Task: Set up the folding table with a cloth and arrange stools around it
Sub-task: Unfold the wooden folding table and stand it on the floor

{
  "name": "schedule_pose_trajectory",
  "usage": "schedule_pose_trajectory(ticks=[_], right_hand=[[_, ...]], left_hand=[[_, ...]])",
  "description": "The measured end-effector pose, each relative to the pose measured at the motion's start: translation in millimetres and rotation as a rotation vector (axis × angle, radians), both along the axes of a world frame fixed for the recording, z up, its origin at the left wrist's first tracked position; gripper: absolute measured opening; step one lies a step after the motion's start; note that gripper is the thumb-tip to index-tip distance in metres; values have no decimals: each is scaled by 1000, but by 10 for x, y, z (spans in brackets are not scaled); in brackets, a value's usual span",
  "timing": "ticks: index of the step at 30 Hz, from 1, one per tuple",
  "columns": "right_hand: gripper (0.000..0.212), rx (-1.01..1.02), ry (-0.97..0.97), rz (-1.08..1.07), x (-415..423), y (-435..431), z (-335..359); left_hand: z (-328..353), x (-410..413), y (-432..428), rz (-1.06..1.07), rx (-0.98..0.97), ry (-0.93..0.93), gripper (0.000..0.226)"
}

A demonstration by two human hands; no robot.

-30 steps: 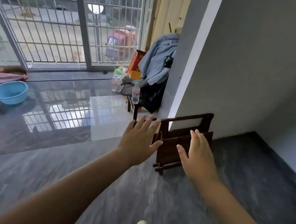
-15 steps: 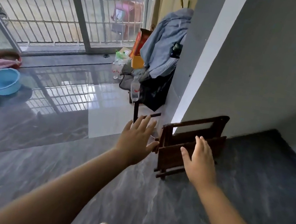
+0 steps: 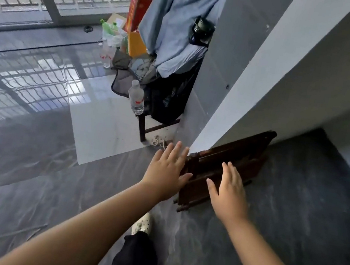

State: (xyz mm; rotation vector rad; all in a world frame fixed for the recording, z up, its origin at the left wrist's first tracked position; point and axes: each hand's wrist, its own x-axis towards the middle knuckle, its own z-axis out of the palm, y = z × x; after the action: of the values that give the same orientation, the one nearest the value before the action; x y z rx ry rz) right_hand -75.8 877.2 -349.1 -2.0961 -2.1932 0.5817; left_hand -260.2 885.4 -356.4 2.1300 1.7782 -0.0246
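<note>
A folded dark wooden piece, either table or stool (image 3: pixel 230 163), leans against the grey wall at the corner, standing on the grey floor. My left hand (image 3: pixel 167 172) is spread flat, fingers apart, at its left end. My right hand (image 3: pixel 229 190) is also flat with fingers apart, in front of the middle of the folded wood. Neither hand grips it; whether they touch it is unclear. No cloth for the table is identifiable.
Left of the corner a dark chair (image 3: pixel 147 126) carries blue clothes (image 3: pixel 177 19), a black bag and a plastic water bottle (image 3: pixel 136 100). Bottles and an orange box (image 3: pixel 135 43) lie behind it. A barred window wall runs along the back. My shoe (image 3: pixel 143 223) stands below my hands.
I have stepped closer and the view tilted down. Both hands have come nearer to the folded wooden piece, still with fingers apart.
</note>
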Motion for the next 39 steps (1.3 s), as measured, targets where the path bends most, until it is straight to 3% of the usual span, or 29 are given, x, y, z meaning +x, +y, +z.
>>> schedule_pose_trajectory(ticks=[18,28,36,39], right_hand=[[60,-266,-178,265,-95,1428,-2163],[66,-78,-206,396,126,1650,-2830],[52,85,-26,285,176,1479,-2968],[56,97,26,210,216,1337,-2973]], left_hand=[[-2271,293,1149,-23,-252,-65,70],[-2846,579,1358,66,-258,-170,66],[-2871,659,1234,145,-216,-305,56],[-2822,737,1122,134,-207,-316,56]])
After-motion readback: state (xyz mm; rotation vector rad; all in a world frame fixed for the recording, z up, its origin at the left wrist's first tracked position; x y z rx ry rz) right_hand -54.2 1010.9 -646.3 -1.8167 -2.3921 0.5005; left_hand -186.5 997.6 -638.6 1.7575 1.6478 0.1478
